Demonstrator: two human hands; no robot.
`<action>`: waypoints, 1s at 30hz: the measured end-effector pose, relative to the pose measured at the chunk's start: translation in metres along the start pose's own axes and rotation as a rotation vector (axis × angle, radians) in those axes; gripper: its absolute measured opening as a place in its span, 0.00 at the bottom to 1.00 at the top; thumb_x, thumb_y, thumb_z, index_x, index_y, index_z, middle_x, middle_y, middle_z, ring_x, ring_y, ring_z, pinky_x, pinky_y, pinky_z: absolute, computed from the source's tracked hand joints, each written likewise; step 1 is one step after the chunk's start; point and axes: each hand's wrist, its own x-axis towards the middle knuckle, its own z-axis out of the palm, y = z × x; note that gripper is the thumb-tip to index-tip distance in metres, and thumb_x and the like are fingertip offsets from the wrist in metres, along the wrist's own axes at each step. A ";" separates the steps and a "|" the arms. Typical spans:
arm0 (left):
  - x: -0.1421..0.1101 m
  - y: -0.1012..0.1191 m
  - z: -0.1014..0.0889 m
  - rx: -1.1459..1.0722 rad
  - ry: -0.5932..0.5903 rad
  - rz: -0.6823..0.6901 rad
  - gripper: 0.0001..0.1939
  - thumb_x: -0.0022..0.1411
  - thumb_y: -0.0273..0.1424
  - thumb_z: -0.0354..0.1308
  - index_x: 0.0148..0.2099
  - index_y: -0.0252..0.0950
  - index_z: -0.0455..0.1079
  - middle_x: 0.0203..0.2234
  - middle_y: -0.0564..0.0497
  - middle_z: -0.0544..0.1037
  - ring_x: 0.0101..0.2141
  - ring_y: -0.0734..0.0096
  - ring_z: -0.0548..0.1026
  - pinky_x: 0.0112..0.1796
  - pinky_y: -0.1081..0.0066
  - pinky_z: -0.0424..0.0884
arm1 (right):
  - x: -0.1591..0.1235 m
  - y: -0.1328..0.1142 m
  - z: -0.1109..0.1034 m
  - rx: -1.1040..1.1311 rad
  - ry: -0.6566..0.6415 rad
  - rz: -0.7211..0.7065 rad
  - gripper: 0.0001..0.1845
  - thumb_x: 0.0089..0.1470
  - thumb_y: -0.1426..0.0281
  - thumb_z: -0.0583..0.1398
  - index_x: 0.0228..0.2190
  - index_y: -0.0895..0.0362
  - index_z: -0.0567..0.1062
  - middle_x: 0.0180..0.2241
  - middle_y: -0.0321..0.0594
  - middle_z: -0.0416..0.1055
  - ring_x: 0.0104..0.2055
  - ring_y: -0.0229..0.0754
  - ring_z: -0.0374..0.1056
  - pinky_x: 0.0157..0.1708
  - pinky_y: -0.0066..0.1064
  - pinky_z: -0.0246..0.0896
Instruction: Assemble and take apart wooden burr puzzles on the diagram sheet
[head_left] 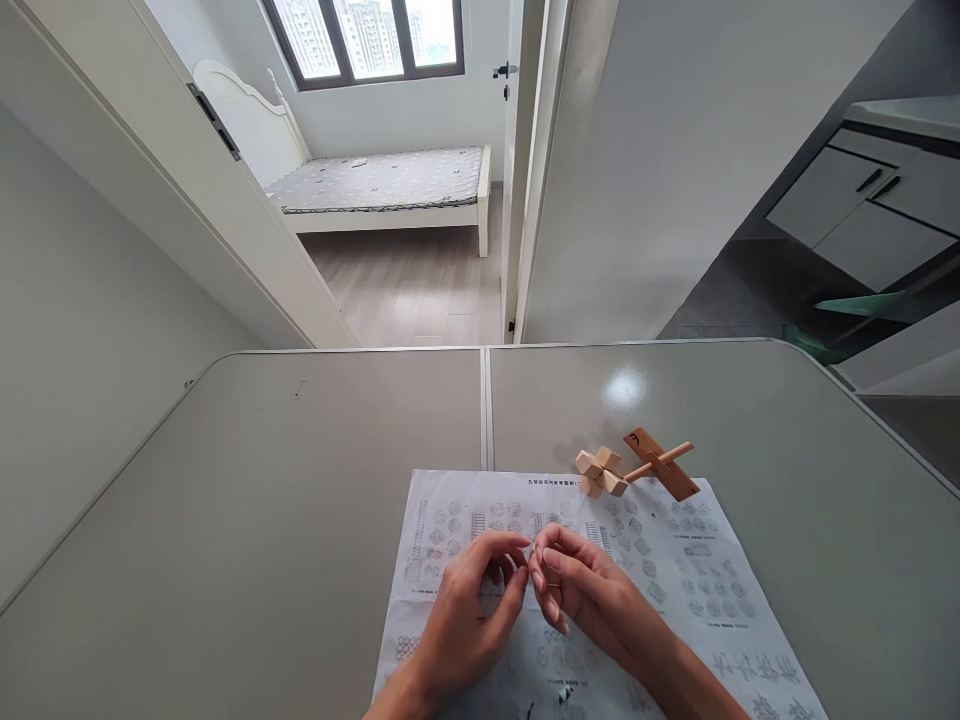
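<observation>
A large printed sheet (480, 500) covered in small diagrams lies on the table under both hands. My left hand (476, 605) hovers over its middle, fingers bent and thumb apart from them, with nothing seen in its grasp. Beside it, my right hand (589, 590) has loosely curled fingers and holds nothing visible. The fingertips of the two hands almost meet. At the sheet's top edge sits a wooden burr puzzle (601, 472) of interlocked blocks. Just right of it, a flat wooden strip (679, 484) is crossed by a round wooden stick (677, 452).
The grey table (225, 540) has a pale seam (486, 410) running down its middle. Beyond its far edge, a doorway shows a bed (390, 180) under a window (367, 35). White cabinets (877, 200) stand at the far right.
</observation>
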 end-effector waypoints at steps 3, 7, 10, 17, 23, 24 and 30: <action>0.000 0.000 0.000 0.000 -0.009 -0.001 0.09 0.73 0.31 0.55 0.53 0.39 0.71 0.38 0.49 0.82 0.36 0.69 0.80 0.41 0.69 0.77 | -0.001 -0.001 0.000 -0.022 -0.004 -0.001 0.13 0.62 0.62 0.70 0.35 0.58 0.75 0.31 0.35 0.72 0.26 0.33 0.67 0.26 0.25 0.59; 0.000 0.000 0.000 -0.003 -0.003 -0.007 0.09 0.73 0.31 0.55 0.53 0.39 0.71 0.38 0.50 0.82 0.36 0.69 0.80 0.41 0.69 0.77 | -0.002 -0.002 0.001 -0.059 -0.005 -0.005 0.13 0.61 0.62 0.71 0.35 0.57 0.75 0.31 0.35 0.72 0.26 0.32 0.66 0.27 0.26 0.59; 0.000 0.000 -0.001 -0.009 0.001 -0.001 0.08 0.73 0.31 0.55 0.52 0.39 0.72 0.38 0.50 0.81 0.35 0.69 0.80 0.40 0.70 0.77 | -0.003 -0.002 0.002 -0.077 -0.010 -0.013 0.14 0.60 0.62 0.71 0.35 0.57 0.75 0.30 0.34 0.71 0.26 0.33 0.65 0.26 0.26 0.59; 0.000 0.000 0.000 -0.006 0.004 -0.008 0.08 0.73 0.31 0.56 0.52 0.39 0.72 0.37 0.50 0.81 0.35 0.69 0.80 0.41 0.70 0.78 | -0.002 0.000 0.000 -0.088 -0.004 -0.011 0.15 0.59 0.61 0.72 0.35 0.57 0.74 0.29 0.34 0.71 0.25 0.33 0.64 0.26 0.26 0.59; -0.001 -0.002 0.000 -0.014 0.012 0.011 0.09 0.72 0.30 0.56 0.52 0.40 0.72 0.37 0.50 0.82 0.35 0.69 0.80 0.40 0.70 0.78 | -0.001 0.001 -0.001 -0.102 -0.008 -0.016 0.15 0.59 0.60 0.71 0.34 0.56 0.74 0.29 0.35 0.70 0.25 0.34 0.63 0.26 0.27 0.58; -0.001 -0.002 0.000 -0.012 0.012 0.010 0.08 0.72 0.30 0.56 0.52 0.39 0.72 0.37 0.50 0.82 0.35 0.69 0.80 0.40 0.70 0.78 | -0.001 0.002 -0.001 -0.107 -0.009 -0.019 0.15 0.59 0.60 0.71 0.34 0.56 0.74 0.29 0.34 0.70 0.25 0.33 0.63 0.26 0.27 0.58; 0.000 -0.002 0.000 -0.007 0.025 0.008 0.09 0.72 0.30 0.57 0.52 0.39 0.72 0.36 0.50 0.82 0.35 0.68 0.81 0.40 0.70 0.78 | -0.001 0.003 -0.003 -0.108 -0.015 -0.022 0.15 0.60 0.61 0.71 0.35 0.57 0.74 0.28 0.33 0.69 0.25 0.33 0.62 0.26 0.26 0.58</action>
